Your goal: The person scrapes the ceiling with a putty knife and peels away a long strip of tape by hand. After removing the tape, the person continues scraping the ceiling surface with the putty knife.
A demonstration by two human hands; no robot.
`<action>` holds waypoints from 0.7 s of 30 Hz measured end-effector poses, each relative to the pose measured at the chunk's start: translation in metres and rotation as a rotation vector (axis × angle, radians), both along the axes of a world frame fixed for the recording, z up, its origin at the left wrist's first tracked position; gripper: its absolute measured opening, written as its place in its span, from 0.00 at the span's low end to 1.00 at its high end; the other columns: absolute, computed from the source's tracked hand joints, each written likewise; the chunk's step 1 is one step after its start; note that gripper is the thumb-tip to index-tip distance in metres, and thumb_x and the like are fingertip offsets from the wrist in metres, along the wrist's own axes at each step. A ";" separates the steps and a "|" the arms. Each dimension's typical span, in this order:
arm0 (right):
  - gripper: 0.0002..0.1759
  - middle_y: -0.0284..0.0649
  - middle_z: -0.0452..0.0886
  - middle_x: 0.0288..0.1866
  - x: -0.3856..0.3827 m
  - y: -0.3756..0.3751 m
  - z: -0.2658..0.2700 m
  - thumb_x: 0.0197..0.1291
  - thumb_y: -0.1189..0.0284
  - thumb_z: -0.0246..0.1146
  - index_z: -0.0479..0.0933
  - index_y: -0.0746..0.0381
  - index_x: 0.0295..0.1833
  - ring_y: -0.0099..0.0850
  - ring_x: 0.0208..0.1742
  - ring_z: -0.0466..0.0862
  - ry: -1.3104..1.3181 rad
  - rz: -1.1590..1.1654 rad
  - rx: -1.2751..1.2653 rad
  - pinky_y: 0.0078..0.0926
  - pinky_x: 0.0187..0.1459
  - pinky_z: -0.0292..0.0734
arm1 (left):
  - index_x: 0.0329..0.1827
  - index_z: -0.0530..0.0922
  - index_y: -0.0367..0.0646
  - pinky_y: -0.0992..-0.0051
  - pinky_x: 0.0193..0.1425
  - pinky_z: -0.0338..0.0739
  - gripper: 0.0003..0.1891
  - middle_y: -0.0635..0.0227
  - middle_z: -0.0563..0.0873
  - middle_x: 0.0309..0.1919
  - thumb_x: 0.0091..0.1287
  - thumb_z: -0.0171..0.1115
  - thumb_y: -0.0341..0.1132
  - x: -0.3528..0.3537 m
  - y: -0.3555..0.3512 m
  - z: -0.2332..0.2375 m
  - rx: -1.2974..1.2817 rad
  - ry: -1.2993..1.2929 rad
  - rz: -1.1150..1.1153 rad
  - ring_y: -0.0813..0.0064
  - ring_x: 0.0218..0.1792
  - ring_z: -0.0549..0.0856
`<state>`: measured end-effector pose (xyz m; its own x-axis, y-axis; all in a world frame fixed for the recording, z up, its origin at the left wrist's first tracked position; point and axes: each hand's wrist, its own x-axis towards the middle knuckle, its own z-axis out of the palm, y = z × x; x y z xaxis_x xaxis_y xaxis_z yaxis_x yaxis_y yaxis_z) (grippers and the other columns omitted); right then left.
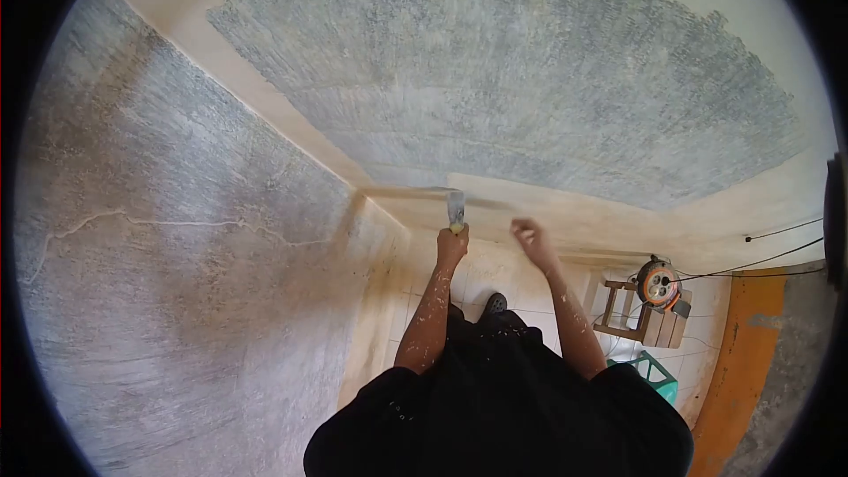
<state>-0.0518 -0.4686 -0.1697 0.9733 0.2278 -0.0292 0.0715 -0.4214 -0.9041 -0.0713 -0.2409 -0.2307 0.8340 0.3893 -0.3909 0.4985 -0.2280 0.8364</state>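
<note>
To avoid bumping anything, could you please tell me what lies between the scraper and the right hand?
No object; only pale wall shows between scraper and right hand in the head view.

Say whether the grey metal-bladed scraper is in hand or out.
In hand: the left hand grips the scraper by its handle, blade projecting forward. Blade contact with the grey-patched wall: cannot tell.

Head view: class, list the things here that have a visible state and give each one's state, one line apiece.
Flat metal-bladed scraper: held, blade pointing forward
Left hand: closed around the scraper
Right hand: fingers curled, grip unclear
Grey-and-cream wall ahead: grey patch, cream edges
Grey left wall: crossed by a pale jagged line
Round black-and-orange cable reel: resting on brown wooden stand
</note>
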 end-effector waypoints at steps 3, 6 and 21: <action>0.36 0.42 0.75 0.62 -0.042 0.022 -0.078 0.53 0.59 0.72 0.68 0.58 0.65 0.36 0.57 0.77 0.170 0.288 -0.026 0.36 0.52 0.77 | 0.21 0.81 0.35 0.60 0.33 0.77 0.29 0.52 0.83 0.17 0.62 0.59 0.58 -0.012 0.011 0.039 -0.034 0.135 -0.070 0.54 0.26 0.86; 0.47 0.47 0.65 0.69 -0.060 0.083 -0.057 0.50 0.57 0.74 0.59 0.60 0.71 0.41 0.67 0.69 0.312 0.376 0.041 0.43 0.59 0.73 | 0.27 0.82 0.35 0.60 0.36 0.78 0.32 0.54 0.85 0.22 0.62 0.57 0.63 -0.010 0.023 0.036 0.116 0.233 -0.092 0.57 0.26 0.85; 0.16 0.40 0.82 0.29 -0.028 0.200 -0.068 0.54 0.62 0.66 0.78 0.66 0.36 0.28 0.33 0.81 0.341 -0.429 0.504 0.31 0.34 0.75 | 0.57 0.74 0.29 0.57 0.60 0.72 0.43 0.43 0.80 0.49 0.55 0.65 0.65 0.019 0.063 0.067 0.403 -0.046 -0.653 0.49 0.57 0.78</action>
<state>-0.0798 -0.2682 -0.2379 0.9352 -0.1048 -0.3382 -0.3253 0.1228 -0.9376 -0.0526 -0.1779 -0.1637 0.9556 -0.0824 -0.2828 0.1250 -0.7561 0.6424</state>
